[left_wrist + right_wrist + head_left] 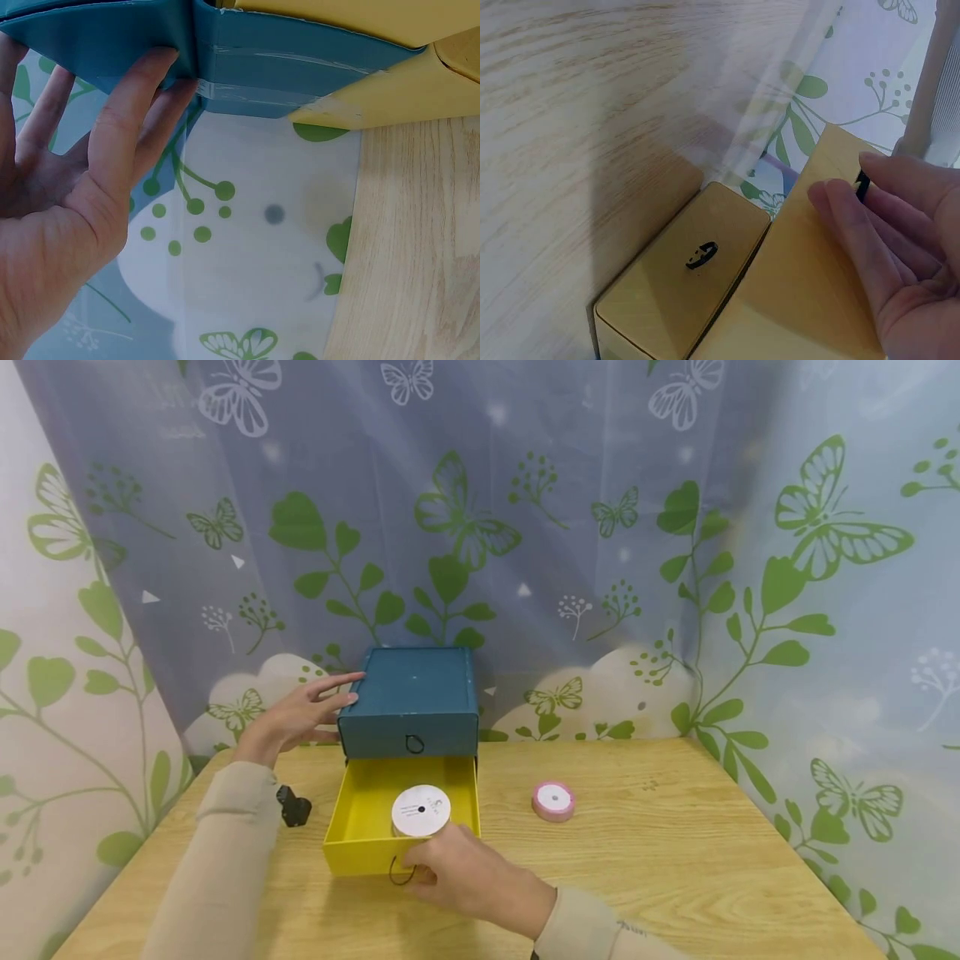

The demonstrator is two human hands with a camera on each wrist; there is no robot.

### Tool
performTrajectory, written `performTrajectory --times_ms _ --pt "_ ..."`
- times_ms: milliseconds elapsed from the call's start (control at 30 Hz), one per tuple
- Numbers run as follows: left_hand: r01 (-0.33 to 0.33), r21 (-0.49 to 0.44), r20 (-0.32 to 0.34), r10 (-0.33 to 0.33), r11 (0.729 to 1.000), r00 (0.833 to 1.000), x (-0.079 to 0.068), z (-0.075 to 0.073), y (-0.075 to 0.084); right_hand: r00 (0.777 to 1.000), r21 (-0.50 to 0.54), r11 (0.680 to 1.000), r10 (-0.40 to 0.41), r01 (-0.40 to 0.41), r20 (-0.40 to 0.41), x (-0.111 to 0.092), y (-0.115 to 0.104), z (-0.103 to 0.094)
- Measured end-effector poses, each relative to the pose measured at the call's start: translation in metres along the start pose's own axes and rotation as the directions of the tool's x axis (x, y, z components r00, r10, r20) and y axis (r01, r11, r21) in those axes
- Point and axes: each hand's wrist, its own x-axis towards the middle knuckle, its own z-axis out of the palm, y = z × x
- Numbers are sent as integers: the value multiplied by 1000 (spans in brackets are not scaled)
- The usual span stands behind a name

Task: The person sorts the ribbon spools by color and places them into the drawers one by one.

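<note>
A blue chest of drawers has a yellow drawer pulled far out at its front. A white spool sits inside that drawer near the front wall. My right hand is at the drawer's front and pinches its black loop pull between thumb and fingers. My left hand rests its spread, fairly straight fingers against the left side of the chest; in the left wrist view its fingertips lie at the blue wall.
A pink-rimmed spool lies on the wooden table to the right. Left of the drawer stands a small black object. Below the pulled-out drawer, a closed yellow drawer with its own black loop shows. A patterned curtain hangs behind.
</note>
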Motion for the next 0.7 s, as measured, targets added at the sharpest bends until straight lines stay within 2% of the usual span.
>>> performTrajectory --times_ms 133,500,700 --pt "-2 0 3 2 1000 1000 1 0 0 999 37 999 17 -16 -32 0 1 3" --pt "2 -6 1 -2 1000 1000 0 0 0 994 97 995 -1 12 -112 -1 6 5" --pt "4 -13 -4 -4 1000 1000 0 1 0 988 129 991 62 -44 -139 1 11 7"
